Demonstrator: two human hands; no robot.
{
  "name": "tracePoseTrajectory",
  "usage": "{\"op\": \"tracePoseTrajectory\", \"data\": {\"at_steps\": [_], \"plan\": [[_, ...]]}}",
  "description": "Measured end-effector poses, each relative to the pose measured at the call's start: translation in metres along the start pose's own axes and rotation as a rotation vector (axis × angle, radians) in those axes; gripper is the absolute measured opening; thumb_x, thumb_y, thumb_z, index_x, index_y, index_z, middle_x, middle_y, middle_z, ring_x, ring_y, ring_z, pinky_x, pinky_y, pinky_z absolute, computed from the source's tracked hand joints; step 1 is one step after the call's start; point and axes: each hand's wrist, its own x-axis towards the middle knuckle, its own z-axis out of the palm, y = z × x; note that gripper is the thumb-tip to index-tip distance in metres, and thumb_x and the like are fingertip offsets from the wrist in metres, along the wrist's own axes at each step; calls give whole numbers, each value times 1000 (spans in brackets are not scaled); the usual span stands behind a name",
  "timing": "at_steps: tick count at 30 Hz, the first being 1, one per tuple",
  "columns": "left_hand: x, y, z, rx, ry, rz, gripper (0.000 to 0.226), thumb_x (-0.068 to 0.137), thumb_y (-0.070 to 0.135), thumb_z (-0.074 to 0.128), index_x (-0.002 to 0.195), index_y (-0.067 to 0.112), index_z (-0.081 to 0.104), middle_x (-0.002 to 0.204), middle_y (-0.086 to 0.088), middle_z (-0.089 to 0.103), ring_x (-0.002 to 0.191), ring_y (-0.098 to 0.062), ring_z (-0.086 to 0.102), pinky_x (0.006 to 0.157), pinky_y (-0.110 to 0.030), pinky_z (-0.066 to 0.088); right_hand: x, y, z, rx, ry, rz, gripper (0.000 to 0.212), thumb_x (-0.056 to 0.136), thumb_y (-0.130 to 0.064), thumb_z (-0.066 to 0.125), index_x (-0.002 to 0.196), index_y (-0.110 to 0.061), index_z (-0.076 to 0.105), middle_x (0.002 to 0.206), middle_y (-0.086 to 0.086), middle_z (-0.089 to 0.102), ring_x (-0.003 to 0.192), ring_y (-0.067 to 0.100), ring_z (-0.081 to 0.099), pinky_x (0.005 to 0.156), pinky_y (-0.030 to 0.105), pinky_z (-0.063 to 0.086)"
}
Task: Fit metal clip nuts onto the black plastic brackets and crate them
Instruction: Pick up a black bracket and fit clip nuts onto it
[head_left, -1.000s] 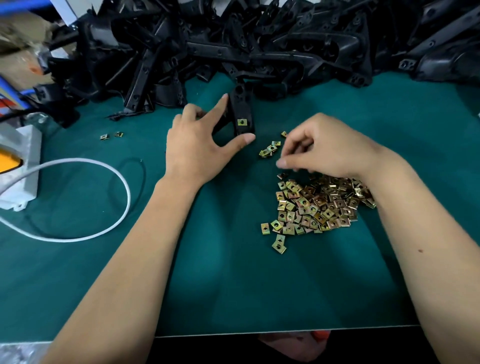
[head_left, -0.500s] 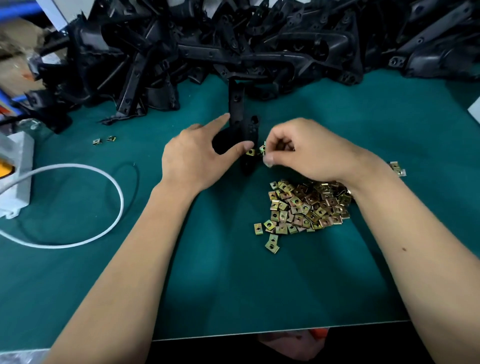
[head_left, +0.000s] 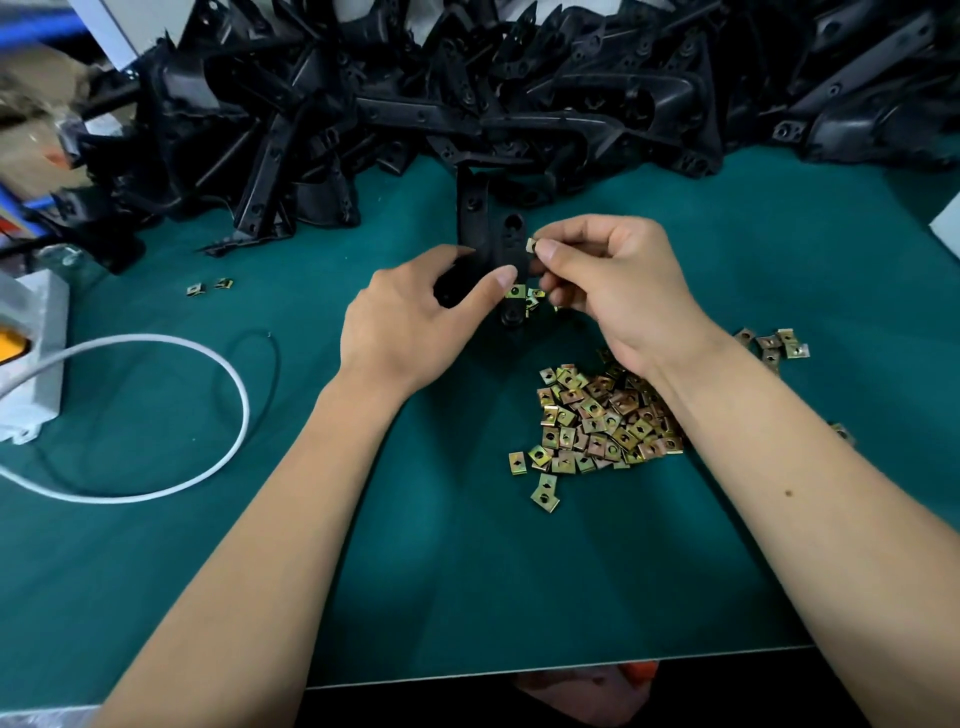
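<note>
Clip nut meets bracket — mid-worktop.
Left hand (head_left: 410, 322) grips the black bracket (head_left: 498, 244); right hand (head_left: 613, 280) pinches a clip nut (head_left: 531, 244) at its edge — loose nuts (head_left: 597, 421) nearby.

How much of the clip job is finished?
Barely begun. One clip nut already sits on the bracket the left hand holds. The right hand pinches a second clip at its edge. A heap of brackets and a pile of clips wait. No crate shows.
</note>
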Motion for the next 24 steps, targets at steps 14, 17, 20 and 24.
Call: {"op": "tracePoseTrajectory", "data": {"at_steps": [14,17,20,24], "plan": [[1,-1,2,28,-19,56,68,81,91,38,143,63,42,127,14,70,116,-18,64,91,-36,52,3,-1,-6,64,1,-18,9,94,0,68,99,-1,75,74,8,73,63,10,61,55,20,48],[1,-2,2,34,-17,59,68,80,91,37,142,64,41,126,15,70,115,-17,65,90,-36,52,2,-1,-4,58,-3,-16,8,94,1,69,98,-1,75,74,8,72,62,11,61,55,21,48],[1,-2,2,55,-20,70,68,80,91,35,142,64,42,122,15,71,112,-17,66,85,-34,51,3,-2,-5,42,-14,-12,8,94,1,69,98,1,74,73,8,72,62,12,60,54,21,47],[0,-2,1,98,-39,94,72,80,91,32,146,63,36,120,10,71,106,-20,66,82,-36,52,4,-4,-10,-25,-78,-5,9,93,2,68,92,-5,73,69,6,70,59,10,56,52,18,44]]}}
